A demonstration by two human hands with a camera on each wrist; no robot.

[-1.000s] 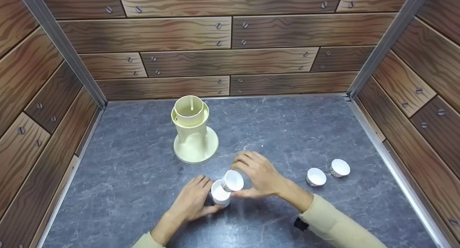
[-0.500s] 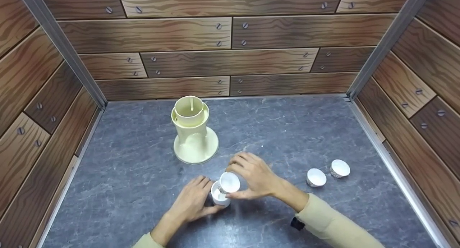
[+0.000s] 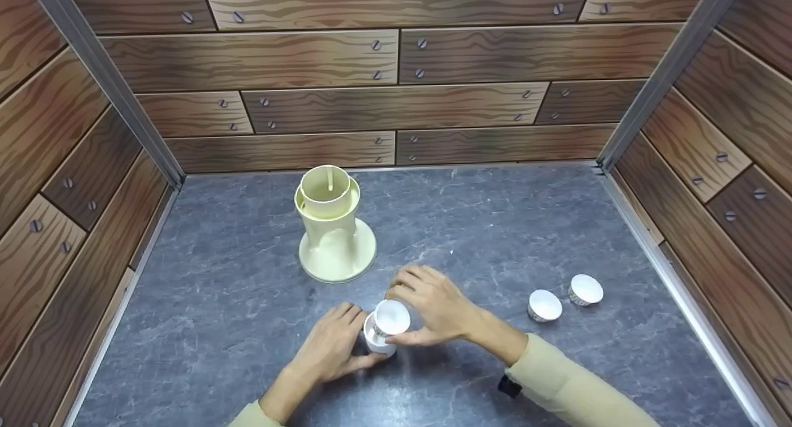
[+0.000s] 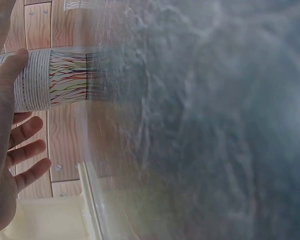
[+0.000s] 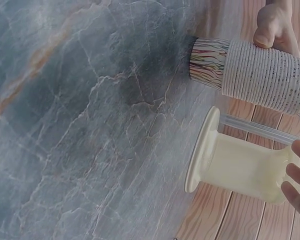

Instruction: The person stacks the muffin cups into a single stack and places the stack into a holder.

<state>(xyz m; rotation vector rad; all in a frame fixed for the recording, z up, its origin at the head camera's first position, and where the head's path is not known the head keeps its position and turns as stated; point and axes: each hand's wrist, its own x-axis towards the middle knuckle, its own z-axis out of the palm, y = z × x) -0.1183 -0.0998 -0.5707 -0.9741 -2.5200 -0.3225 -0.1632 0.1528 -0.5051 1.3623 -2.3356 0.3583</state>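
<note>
Steady the tall, ridged white paper-cup stack (image 5: 264, 76) your left hand (image 3: 334, 342) grips, and level the round white paper cup (image 3: 393, 317) your right hand (image 3: 434, 307) pinches.

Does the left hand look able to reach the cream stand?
Probably yes, once free: the left hand grips the cup stack, but nothing visible stands between that hand and the cream stand.

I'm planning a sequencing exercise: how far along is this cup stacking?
Done: a nested stack of white squiggle-patterned paper cups. In hand: left hand grips it, right hand holds one white paper cup at its top. Apparently left: two loose white paper cups.
</note>
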